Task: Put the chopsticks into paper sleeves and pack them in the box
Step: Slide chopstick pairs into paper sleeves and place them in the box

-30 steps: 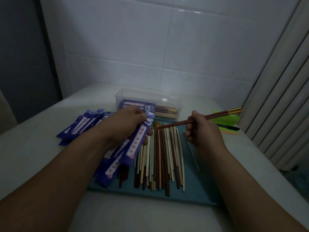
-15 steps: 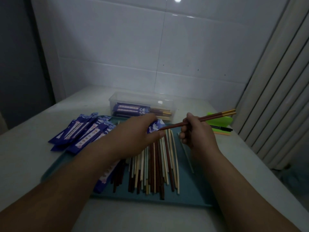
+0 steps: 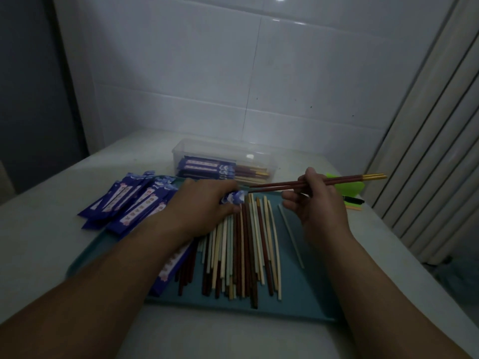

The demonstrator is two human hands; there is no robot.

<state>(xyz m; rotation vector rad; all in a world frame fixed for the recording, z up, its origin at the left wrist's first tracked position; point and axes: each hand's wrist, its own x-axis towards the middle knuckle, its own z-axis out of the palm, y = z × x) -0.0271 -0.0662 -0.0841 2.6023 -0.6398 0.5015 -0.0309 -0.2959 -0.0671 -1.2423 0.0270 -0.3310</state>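
Dark-red, gold-ended chopsticks [image 3: 282, 186], pinched in the right hand [image 3: 320, 206], reach the blue paper sleeve [image 3: 234, 199] gripped by the left hand [image 3: 204, 203]; the sleeving step seems to need a straight push inward.

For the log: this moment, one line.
step: sleeving | left hand: grips blue sleeve | right hand: holds red chopsticks, tips at sleeve mouth | box: partly packed

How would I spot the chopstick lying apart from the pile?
Find the teal tray on the table. Right of the chopstick pile on it, near the right hand, lies one pale chopstick. It alone lies apart, touching no others.
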